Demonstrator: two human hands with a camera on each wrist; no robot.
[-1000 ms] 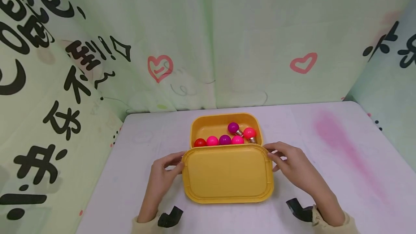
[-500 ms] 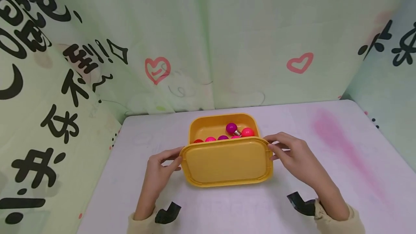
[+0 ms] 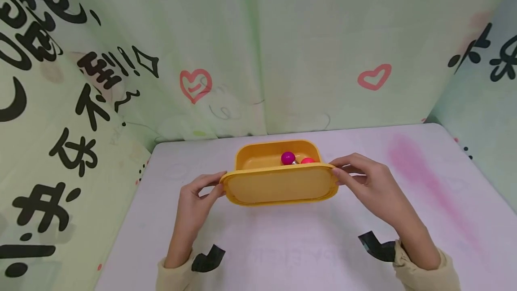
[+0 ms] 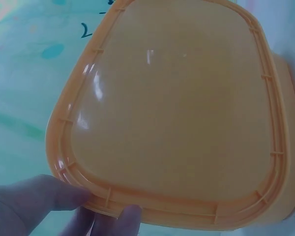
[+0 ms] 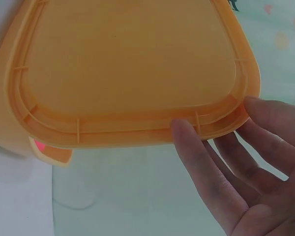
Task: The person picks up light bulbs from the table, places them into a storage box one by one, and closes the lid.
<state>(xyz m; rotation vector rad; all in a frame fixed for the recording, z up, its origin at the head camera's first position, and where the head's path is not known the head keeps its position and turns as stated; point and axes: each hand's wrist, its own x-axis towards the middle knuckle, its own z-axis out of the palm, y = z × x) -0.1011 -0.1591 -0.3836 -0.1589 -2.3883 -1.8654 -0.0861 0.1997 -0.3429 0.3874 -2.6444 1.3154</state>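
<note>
A yellow rectangular lid (image 3: 280,185) is held up by both hands in front of a yellow plastic box (image 3: 258,156). My left hand (image 3: 195,205) pinches its left end, and my right hand (image 3: 367,183) pinches the right end. The lid's ribbed underside faces me in both wrist views. Over its upper edge show a purple bulb-shaped piece (image 3: 287,158) with a metallic screw base and the top of a pink one (image 3: 308,160). The lid hides the front of the box and whatever lies there.
The box stands on a white table (image 3: 282,246) near its back edge. Behind the table hangs a pale green cloth (image 3: 307,57) with drawn hearts and black lettering, and more cloth closes off the left and right sides. A black strap piece sits at each sleeve cuff.
Both hands have raised the lid's near edge and moved it away from me, tilting it steeper. The front row of round pieces in the box is now covered from view.
</note>
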